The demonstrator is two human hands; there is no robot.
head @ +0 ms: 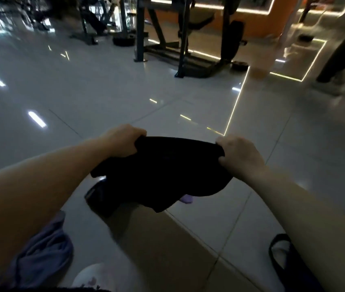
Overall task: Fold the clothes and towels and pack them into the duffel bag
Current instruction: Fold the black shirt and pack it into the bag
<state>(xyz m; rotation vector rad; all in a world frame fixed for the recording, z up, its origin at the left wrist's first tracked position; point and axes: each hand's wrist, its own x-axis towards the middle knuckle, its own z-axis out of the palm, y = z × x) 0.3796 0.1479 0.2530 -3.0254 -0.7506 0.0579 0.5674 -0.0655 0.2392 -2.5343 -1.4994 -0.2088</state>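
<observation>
Left hand (125, 140) and right hand (239, 154) each pinch a top corner of the black garment (163, 175), held stretched above the floor (104, 91): folding under way; next likely halving it.

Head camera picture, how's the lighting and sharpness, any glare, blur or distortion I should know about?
Head view: dim overall, so the black garment held between the left hand and right hand shows almost no detail; ceiling lights and an LED strip glare off the glossy tiled floor; the gym equipment behind is blurred; wide-angle bending stretches both forearms at the edges.
</observation>
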